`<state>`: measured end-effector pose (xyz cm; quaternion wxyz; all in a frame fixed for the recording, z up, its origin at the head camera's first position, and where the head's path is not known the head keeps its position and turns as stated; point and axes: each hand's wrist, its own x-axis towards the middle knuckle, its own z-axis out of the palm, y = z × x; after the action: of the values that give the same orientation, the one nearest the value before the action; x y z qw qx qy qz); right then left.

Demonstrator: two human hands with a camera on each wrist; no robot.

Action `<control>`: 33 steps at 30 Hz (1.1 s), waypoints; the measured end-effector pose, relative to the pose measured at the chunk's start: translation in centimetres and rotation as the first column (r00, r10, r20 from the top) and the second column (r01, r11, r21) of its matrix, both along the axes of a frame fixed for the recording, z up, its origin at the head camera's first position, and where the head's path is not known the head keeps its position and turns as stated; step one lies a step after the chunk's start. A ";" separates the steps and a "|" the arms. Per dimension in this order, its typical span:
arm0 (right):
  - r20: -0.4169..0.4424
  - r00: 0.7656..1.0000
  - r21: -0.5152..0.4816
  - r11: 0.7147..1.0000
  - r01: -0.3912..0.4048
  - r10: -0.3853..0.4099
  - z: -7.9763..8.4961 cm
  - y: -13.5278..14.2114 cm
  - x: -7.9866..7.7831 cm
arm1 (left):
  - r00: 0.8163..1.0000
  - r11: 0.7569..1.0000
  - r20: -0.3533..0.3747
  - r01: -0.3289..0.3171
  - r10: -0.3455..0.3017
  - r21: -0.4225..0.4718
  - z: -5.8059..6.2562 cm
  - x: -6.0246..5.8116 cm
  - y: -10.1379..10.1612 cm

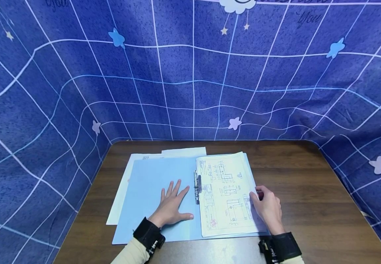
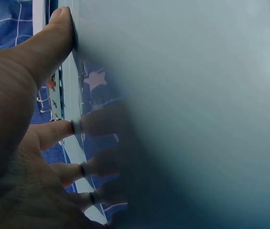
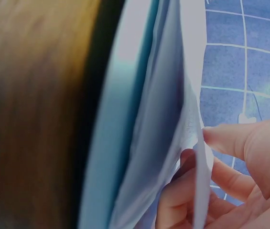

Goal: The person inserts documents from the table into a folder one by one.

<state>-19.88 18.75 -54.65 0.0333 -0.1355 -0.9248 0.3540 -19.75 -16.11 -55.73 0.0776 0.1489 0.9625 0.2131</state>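
Right hand (image 1: 269, 209) pinches the outer edge of a drawing sheet (image 1: 225, 200) between thumb and fingers.
Left hand (image 1: 171, 208), fingers spread, rests on the blue folder (image 1: 154, 176); the sheet lies on its right side, by the metal clip (image 1: 197, 187). Probably light, limp, easily creased: best held at that free edge.

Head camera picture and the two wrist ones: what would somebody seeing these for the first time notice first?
Probably the deep blue cloth with its stars, which rises behind and beside the brown table. Next comes the open light-blue folder on the table, with printed drawings on its right side. The left hand lies spread on the folder's left side, and the right hand pinches the drawings' right edge.
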 end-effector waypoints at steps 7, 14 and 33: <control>0.020 0.999 0.036 0.999 -0.037 0.037 0.0 -1.2 -0.1 | 1.000 1.000 -0.005 -0.021 0.021 -0.011 0.4 0.3 -1.0; -0.086 0.990 0.113 0.988 -0.105 0.115 0.5 -2.9 -0.2 | 0.999 0.999 -0.002 -0.043 0.043 -0.022 0.7 0.7 -2.1; -0.153 0.815 0.304 0.812 -0.499 0.558 -0.2 -4.2 1.1 | 1.000 0.999 0.005 0.001 -0.001 -0.040 0.4 0.1 0.0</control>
<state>-18.76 14.58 -54.86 0.0590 0.1769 -0.9518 0.2434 -19.61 -16.11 -55.36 0.0830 0.1471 0.9663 0.1942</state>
